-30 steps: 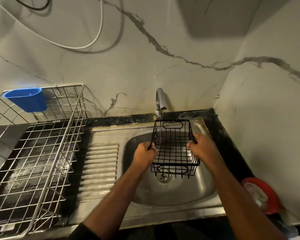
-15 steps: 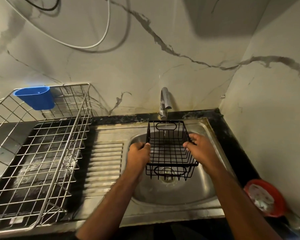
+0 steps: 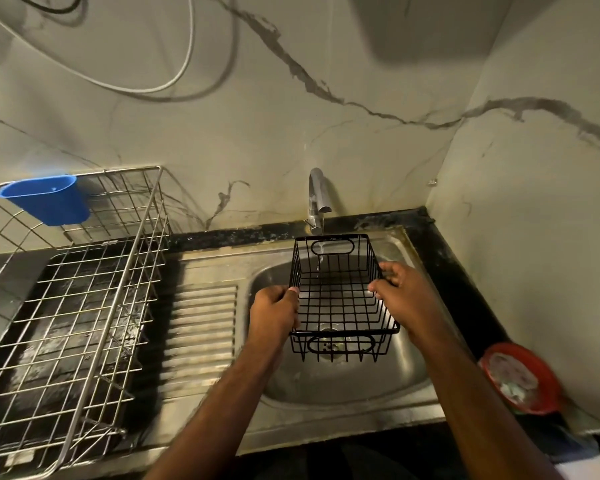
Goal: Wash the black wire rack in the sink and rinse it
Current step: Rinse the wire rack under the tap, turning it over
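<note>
Rack [image 3: 340,299] has shifted back toward the sink's [image 3: 378,389] far edge, so the tap's [image 3: 317,199] stream now falls inside it. Left hand [image 3: 274,311] and right hand [image 3: 400,294] each clamp a long side rim, holding it above the drain; rinsing looks underway.

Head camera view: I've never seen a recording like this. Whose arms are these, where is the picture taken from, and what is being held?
There is no machine here. A person wears a wide-angle camera on the head, looking down at their own arms. The left hand and right hand each grip a long side of a black wire rack, holding it over a steel sink. A thin stream from the tap runs into the rack. To the left stands a silver dish rack with a blue cup hooked on it. A red container sits on the counter at right.
</note>
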Demonstrator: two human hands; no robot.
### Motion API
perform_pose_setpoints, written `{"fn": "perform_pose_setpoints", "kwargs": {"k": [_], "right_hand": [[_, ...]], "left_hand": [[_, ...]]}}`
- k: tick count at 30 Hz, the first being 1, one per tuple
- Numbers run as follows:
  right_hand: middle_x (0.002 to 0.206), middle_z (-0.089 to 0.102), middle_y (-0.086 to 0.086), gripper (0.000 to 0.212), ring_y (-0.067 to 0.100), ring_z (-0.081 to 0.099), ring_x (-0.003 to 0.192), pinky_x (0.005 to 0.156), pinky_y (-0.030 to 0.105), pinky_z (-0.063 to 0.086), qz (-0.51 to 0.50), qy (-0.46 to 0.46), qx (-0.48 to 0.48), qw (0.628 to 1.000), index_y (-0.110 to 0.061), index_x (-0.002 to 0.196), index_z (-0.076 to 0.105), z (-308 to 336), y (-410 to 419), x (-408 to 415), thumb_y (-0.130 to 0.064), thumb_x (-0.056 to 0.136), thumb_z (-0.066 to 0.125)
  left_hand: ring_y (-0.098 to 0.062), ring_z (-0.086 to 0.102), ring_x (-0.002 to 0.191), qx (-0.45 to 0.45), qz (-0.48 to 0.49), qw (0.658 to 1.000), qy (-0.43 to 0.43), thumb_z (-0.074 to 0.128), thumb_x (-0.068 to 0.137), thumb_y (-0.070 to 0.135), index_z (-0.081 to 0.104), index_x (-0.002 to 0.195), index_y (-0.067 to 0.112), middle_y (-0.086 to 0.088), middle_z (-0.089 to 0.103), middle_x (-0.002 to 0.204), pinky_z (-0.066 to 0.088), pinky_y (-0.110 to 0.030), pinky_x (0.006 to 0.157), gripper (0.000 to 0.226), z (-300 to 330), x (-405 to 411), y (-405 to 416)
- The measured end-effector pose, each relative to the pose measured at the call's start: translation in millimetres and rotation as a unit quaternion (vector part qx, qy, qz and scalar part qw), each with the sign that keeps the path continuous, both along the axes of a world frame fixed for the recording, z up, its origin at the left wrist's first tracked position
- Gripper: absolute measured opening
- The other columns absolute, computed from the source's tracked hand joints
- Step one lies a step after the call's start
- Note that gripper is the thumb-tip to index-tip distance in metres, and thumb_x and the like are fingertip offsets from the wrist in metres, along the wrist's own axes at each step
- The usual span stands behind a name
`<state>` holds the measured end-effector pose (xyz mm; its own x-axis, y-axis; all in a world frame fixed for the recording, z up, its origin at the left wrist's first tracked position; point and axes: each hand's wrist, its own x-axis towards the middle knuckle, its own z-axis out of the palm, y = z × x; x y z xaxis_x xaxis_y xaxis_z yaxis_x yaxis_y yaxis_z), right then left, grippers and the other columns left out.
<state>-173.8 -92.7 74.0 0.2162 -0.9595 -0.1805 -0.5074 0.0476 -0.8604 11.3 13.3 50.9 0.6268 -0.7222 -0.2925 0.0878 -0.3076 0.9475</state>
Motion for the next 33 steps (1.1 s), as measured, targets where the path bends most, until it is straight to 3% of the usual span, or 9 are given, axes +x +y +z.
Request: {"fn": "perform_pose_setpoints", "kwargs": {"k": [10, 17, 23, 26, 33], "right_hand": [[0.123, 0.069, 0.002, 0.053, 0.012, 0.066, 0.1, 0.085, 0.032, 0.053, -0.018, 0.007, -0.014, 1.0, -0.023, 0.139, 0.055, 0.5, 3.1, -7.9, -0.023, 0.088, 0.073], [0.111, 0.073, 0.001, 0.051, 0.007, 0.068, 0.086, 0.063, 0.022, 0.048, -0.026, 0.019, -0.038, 0.999, -0.024, 0.137, 0.057, 3.1, 2.9, -14.6, -0.024, 0.088, 0.072], [0.11, 0.074, -0.002, 0.051, 0.006, 0.068, 0.088, 0.064, 0.018, 0.045, -0.03, 0.014, -0.041, 0.999, -0.022, 0.138, 0.057, 4.7, 2.3, -21.2, -0.024, 0.089, 0.071], [0.107, 0.073, -0.005, 0.05, -0.001, 0.065, 0.079, 0.059, 0.016, 0.042, -0.038, 0.016, -0.049, 0.998, -0.023, 0.137, 0.058, 4.4, 3.3, -25.2, -0.026, 0.089, 0.071], [0.122, 0.07, 0.0, 0.05, -0.005, 0.059, 0.083, 0.061, 0.01, 0.039, -0.04, 0.011, -0.062, 0.997, -0.022, 0.139, 0.057, -0.1, 3.5, -27.5, -0.031, 0.092, 0.071]], "left_hand": [[-0.02, 0.047, 0.054, 0.007, -0.01, 1.0, 0.011, 0.06, 0.099, 0.014, 0.064, 0.089, -0.01, -0.007, 0.054, 0.063, 0.043, -0.037, 0.06, 0.026, 0.8, -4.0, -0.8], [-0.02, 0.05, 0.056, 0.003, -0.018, 1.0, 0.01, 0.058, 0.1, 0.013, 0.067, 0.089, -0.006, -0.006, 0.057, 0.061, 0.048, -0.039, 0.066, 0.023, 1.5, -8.3, -3.5], [-0.023, 0.053, 0.056, -0.002, -0.038, 0.999, -0.019, 0.058, 0.099, 0.014, 0.069, 0.084, -0.003, -0.003, 0.06, 0.057, 0.051, -0.042, 0.067, 0.025, -2.5, -10.0, -6.7], [-0.019, 0.054, 0.054, -0.006, -0.048, 0.998, -0.027, 0.057, 0.1, 0.012, 0.07, 0.086, 0.0, -0.001, 0.06, 0.057, 0.055, -0.045, 0.069, 0.024, -3.0, -11.9, -8.2], [-0.019, 0.055, 0.058, -0.017, -0.078, 0.996, -0.042, 0.052, 0.104, 0.014, 0.071, 0.092, 0.004, 0.0, 0.06, 0.062, 0.05, -0.038, 0.067, 0.025, -0.3, -11.1, -12.3]]}}
